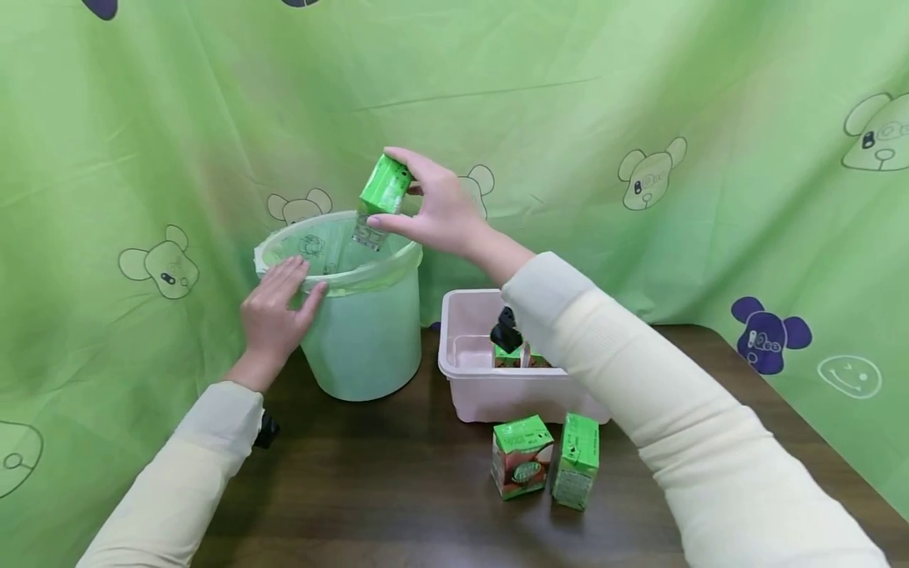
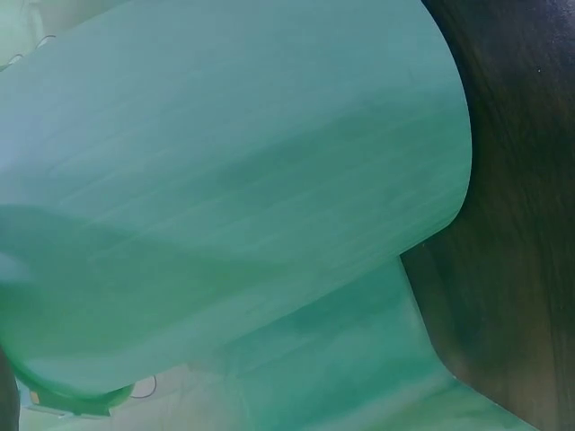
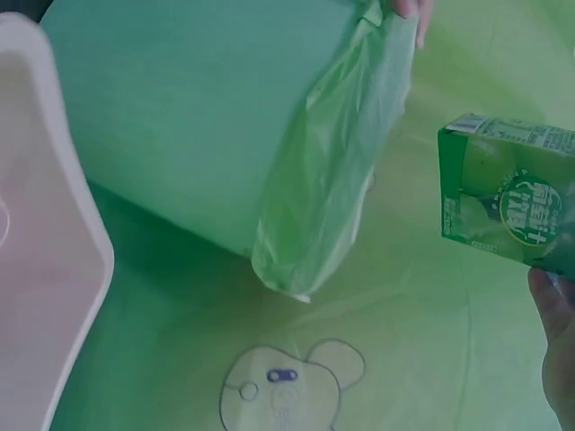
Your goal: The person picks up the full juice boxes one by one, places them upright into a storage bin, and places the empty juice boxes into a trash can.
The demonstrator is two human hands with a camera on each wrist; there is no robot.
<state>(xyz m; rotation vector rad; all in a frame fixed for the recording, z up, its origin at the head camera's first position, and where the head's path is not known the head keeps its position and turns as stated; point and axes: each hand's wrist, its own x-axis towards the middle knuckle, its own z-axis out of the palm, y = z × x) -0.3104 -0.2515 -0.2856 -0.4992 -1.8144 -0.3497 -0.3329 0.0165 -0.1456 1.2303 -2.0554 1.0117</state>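
Note:
My right hand (image 1: 443, 201) holds a green juice carton (image 1: 384, 185) between thumb and fingers, tilted above the far right of the bin's rim. Printed characters and a round logo show on the carton (image 3: 517, 193) in the right wrist view. A pale green bin (image 1: 365, 339), lined with a thin green bag (image 3: 332, 171), stands on the table. Against the bin's near left rim rests my left hand (image 1: 277, 308), its fingers fairly straight and the thumb spread. The left wrist view is filled mostly by the bin's side wall (image 2: 243, 153).
Right of the bin sits a pink basket (image 1: 490, 394) with green-topped cartons (image 1: 507, 356) inside, partly hidden by my right sleeve. In front of it stand two more cartons, one with a brown-red face (image 1: 521, 461) and a slimmer one (image 1: 577, 461). Green printed cloth (image 1: 568, 102) hangs behind.

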